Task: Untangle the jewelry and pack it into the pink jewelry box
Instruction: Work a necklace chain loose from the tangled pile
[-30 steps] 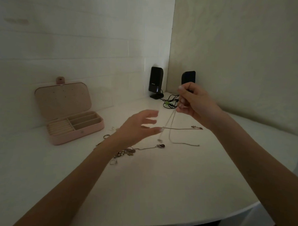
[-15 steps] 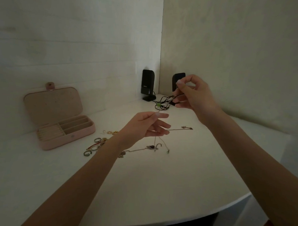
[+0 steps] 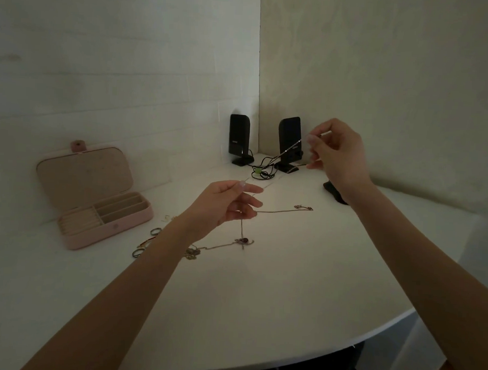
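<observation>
A thin silver chain (image 3: 287,150) is stretched in the air between my hands. My right hand (image 3: 336,152) pinches its upper end in front of the speakers. My left hand (image 3: 225,203) pinches the lower end over the table's middle. Another chain hangs from my left hand down to a dark pendant (image 3: 243,241) on the table. A third chain (image 3: 281,211) lies flat to the right, ending in a clasp. The pink jewelry box (image 3: 106,229) stands open at the left, its compartments showing nothing inside. Rings and small pieces (image 3: 146,243) lie beside it.
Two black speakers (image 3: 239,140) stand in the back corner with tangled cables and a green tie (image 3: 257,171). A dark object (image 3: 334,192) lies behind my right wrist. The white table (image 3: 288,298) has a curved front edge at the lower right.
My right hand has lifted up and to the right, and my left hand has taken the chain's other end. The chain is now pulled taut between them.
</observation>
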